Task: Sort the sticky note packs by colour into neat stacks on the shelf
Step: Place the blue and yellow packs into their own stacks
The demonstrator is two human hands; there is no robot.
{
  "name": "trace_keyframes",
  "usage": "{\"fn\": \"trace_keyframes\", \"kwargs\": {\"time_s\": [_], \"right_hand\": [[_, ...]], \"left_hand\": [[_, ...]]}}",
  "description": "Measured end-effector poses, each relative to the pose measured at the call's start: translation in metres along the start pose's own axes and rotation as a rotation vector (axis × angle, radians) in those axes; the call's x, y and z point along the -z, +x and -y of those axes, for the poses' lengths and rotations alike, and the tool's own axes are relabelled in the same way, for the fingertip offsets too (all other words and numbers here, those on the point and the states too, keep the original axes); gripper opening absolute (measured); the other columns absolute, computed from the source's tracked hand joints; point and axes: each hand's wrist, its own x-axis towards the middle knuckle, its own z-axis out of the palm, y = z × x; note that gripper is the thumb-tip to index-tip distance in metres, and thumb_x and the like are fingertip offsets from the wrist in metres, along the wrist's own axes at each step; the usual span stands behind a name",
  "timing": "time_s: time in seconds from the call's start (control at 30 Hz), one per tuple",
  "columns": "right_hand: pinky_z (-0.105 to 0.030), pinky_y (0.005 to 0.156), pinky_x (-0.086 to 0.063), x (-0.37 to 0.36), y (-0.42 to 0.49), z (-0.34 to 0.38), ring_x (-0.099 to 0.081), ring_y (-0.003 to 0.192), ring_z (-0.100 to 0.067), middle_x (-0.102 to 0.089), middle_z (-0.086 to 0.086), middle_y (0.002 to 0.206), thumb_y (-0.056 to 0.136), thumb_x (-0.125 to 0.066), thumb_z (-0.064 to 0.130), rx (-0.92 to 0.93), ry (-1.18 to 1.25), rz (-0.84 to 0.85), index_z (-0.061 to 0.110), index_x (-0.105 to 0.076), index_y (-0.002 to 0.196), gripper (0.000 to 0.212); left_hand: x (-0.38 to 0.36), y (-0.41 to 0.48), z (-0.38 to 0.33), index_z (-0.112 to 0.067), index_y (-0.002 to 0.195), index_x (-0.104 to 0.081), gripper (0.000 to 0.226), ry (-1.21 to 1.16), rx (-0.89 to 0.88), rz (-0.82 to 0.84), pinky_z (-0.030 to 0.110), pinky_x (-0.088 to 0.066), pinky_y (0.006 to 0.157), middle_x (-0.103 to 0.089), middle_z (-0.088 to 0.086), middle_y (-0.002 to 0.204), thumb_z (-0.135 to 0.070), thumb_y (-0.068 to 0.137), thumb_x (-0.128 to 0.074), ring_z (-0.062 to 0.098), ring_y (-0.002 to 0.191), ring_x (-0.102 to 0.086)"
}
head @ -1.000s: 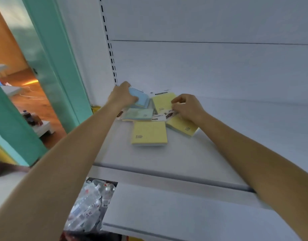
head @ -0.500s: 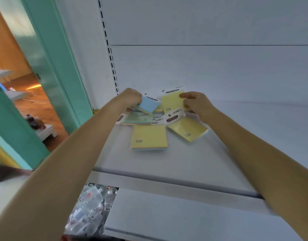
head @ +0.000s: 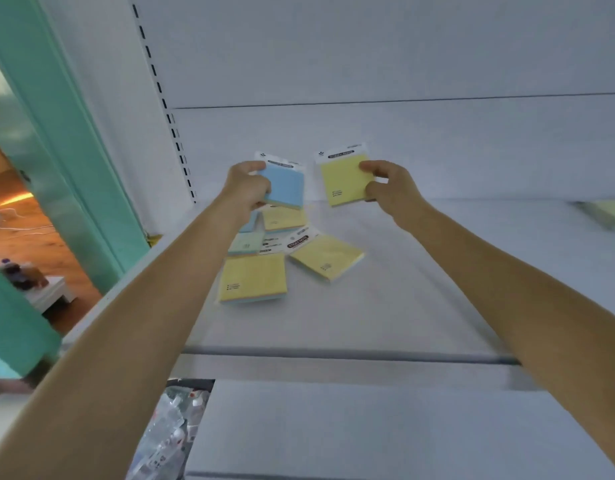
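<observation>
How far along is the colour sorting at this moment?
Done: no neat stack shows yet; a blurred pale pack at the right edge of the white shelf may be one started, but I cannot tell. In hand: the left hand holds a blue sticky note pack and the right hand a yellow sticky note pack, both held above the shelf. Left: three yellow packs and a pale green pack lie jumbled.

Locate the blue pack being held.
Head view, left of centre: left hand holds the blue pack above the pile, beside the yellow pack in the right hand.
</observation>
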Motion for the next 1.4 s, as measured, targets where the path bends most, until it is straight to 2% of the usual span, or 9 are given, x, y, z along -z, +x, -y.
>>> {"fn": "trace_keyframes", "kwargs": {"time_s": [0.1,0.43,0.5,0.67,0.87,1.03,1.23,1.33,1.4], "right_hand": [[-0.028,0.082,-0.052,0.05,-0.014,-0.012,-0.051,0.095,-0.019,-0.048,-0.01,0.134,0.084,-0.041,-0.009,-0.012,-0.004,-0.059,0.009,-0.052,0.126,0.048],[-0.021,0.072,-0.049,0.263,-0.076,-0.079,-0.049,0.086,-0.021,-0.045,0.002,0.113,0.083,-0.041,-0.009,-0.102,-0.165,-0.191,0.011,-0.053,0.125,0.048],[-0.032,0.081,-0.051,0.305,-0.09,-0.096,-0.049,0.086,-0.022,-0.045,0.001,0.112,0.082,-0.041,-0.009,-0.11,-0.197,-0.2,0.012,-0.054,0.124,0.049],[-0.039,0.092,-0.048,0.386,-0.107,-0.121,-0.051,0.089,-0.023,-0.046,0.0,0.116,0.082,-0.042,-0.01,-0.132,-0.175,-0.254,0.012,-0.053,0.124,0.049],[-0.031,0.081,-0.05,0.429,-0.097,-0.126,-0.049,0.092,-0.021,-0.044,-0.004,0.115,0.083,-0.04,-0.013,-0.154,-0.023,-0.336,0.004,-0.05,0.128,0.049],[-0.031,0.089,-0.048,0.431,-0.069,-0.129,-0.051,0.094,-0.022,-0.047,-0.015,0.131,0.084,-0.039,-0.011,-0.204,-0.005,-0.376,0.002,-0.049,0.129,0.048],[-0.043,0.099,-0.048,0.413,-0.028,-0.132,-0.063,0.095,-0.022,-0.056,-0.003,0.126,0.076,-0.047,0.009,-0.238,-0.147,-0.267,0.017,-0.055,0.127,0.052],[-0.024,0.101,-0.044,0.401,-0.02,-0.131,-0.06,0.112,-0.028,-0.054,-0.005,0.135,0.084,-0.047,0.007,-0.234,-0.254,-0.229,0.013,-0.051,0.13,0.046],[0.003,0.075,-0.034,0.398,-0.017,-0.136,-0.054,0.119,-0.025,-0.054,-0.007,0.135,0.089,-0.045,0.009,-0.23,-0.349,-0.247,0.011,-0.05,0.131,0.042]], "left_hand": [[-0.044,-0.01,-0.01,-0.014,0.129,-0.05,0.051,-0.027,-0.024,0.061,0.022,-0.043,0.062,-0.043,0.01,0.109,0.009,0.084,-0.047,0.023,0.096,-0.046],[-0.256,-0.087,-0.047,-0.015,0.129,-0.048,0.053,-0.054,-0.054,0.225,0.018,-0.042,0.056,-0.044,0.007,0.111,0.01,0.081,-0.05,0.021,0.098,-0.047],[-0.3,-0.103,-0.051,-0.014,0.129,-0.047,0.053,-0.065,-0.058,0.244,0.018,-0.042,0.057,-0.044,0.007,0.111,0.01,0.081,-0.049,0.021,0.098,-0.047],[-0.383,-0.132,-0.051,-0.014,0.129,-0.046,0.054,-0.09,-0.09,0.237,0.032,-0.049,0.082,-0.046,0.007,0.109,0.009,0.08,-0.049,0.021,0.096,-0.05],[-0.425,-0.135,-0.052,-0.012,0.125,-0.049,0.05,-0.164,-0.059,0.121,0.042,-0.049,0.099,-0.052,0.016,0.129,0.006,0.078,-0.049,0.03,0.112,-0.057],[-0.436,-0.129,-0.031,-0.012,0.126,-0.051,0.048,-0.156,-0.06,0.071,0.046,-0.048,0.099,-0.056,0.017,0.128,0.0,0.08,-0.051,0.031,0.117,-0.056],[-0.431,-0.116,-0.03,-0.007,0.13,-0.048,0.048,-0.223,-0.091,0.024,0.034,-0.052,0.083,-0.055,0.017,0.127,0.003,0.083,-0.049,0.019,0.094,-0.053],[-0.43,-0.114,-0.029,-0.008,0.13,-0.049,0.048,-0.238,-0.074,0.013,0.039,-0.052,0.092,-0.054,0.018,0.129,0.003,0.083,-0.05,0.02,0.097,-0.054],[-0.43,-0.114,-0.03,-0.008,0.129,-0.049,0.048,-0.24,-0.062,0.017,0.043,-0.048,0.099,-0.055,0.018,0.128,0.002,0.082,-0.05,0.026,0.108,-0.058]]}}
